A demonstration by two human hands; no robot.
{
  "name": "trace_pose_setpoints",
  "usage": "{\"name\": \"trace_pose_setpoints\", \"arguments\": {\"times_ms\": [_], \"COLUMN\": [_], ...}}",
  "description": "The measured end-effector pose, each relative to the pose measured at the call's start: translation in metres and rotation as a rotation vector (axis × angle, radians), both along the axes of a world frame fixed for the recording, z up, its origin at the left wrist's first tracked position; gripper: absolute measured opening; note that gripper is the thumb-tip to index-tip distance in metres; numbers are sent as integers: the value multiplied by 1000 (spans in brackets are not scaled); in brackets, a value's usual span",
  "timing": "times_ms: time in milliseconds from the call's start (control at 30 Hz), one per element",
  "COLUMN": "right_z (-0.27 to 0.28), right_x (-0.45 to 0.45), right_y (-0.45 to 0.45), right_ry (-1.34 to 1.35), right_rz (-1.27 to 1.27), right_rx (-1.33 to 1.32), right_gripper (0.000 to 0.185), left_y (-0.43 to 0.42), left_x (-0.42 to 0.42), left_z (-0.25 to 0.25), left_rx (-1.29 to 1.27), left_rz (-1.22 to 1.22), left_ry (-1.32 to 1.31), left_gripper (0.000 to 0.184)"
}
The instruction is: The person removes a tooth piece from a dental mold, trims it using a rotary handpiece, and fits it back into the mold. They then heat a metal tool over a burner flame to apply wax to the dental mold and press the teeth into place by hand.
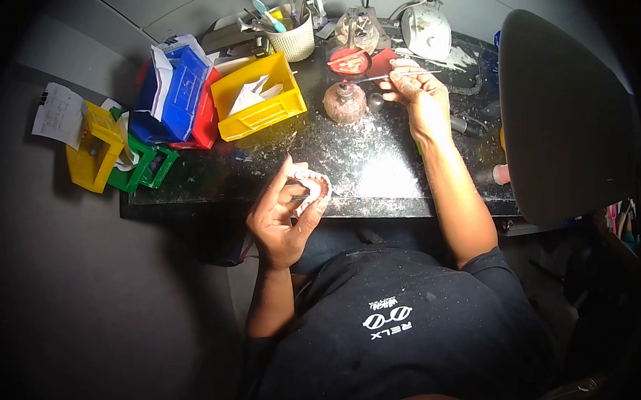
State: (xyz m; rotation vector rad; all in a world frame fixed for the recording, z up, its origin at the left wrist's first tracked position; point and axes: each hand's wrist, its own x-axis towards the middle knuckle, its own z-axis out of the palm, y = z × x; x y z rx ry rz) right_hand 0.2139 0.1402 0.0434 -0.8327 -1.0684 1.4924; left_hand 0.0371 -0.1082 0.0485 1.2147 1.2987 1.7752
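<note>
My left hand [277, 220] grips a white horseshoe-shaped dental cast [319, 180] with a reddish inner side, just over the front part of the bench. My right hand [419, 92] is closed around a thin metal wax knife [377, 78], held nearly level. Its tip points left, above a round spirit lamp [345, 106] with a dark metal neck. I cannot make out a flame. Behind the lamp sits a small dark dish with red wax [348, 61]. A small dark round cap [375, 101] lies beside the lamp, below my right fingers.
A yellow bin [263, 117] with papers, a blue bin [169, 99], a red bin [208, 123] and green bins [146, 165] crowd the left side. At the back are a white tool pot [296, 44] and a white round device [426, 32]. A large grey panel [567, 118] overhangs the right.
</note>
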Motion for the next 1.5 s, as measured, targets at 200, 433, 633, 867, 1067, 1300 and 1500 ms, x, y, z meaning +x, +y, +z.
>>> {"name": "trace_pose_setpoints", "arguments": {"times_ms": [200,433,633,867,1067,1300,1500], "right_z": [4,5,2,1,4,2,2], "right_x": [-2,-2,-1,-2,-2,-2,-1], "right_y": [-3,-3,-1,-1,-1,-1,0], "right_ry": [-15,-39,-29,-20,-38,-19,-25], "right_rz": [-16,-20,-4,-11,1,0,7], "right_rx": [20,35,27,24,29,31,34], "right_gripper": [20,20,21,22,22,20,19], "left_y": [0,0,-1,-1,-2,-1,-2], "left_x": [1,1,0,-1,-2,-2,-3], "left_z": [3,5,6,3,4,4,4], "left_rx": [-7,2,0,6,-3,7,-9], "left_rz": [1,9,3,-4,-14,2,-2], "left_ry": [-7,14,29,24,13,39,8], "left_gripper": [71,71,71,71,71,71,71]}}
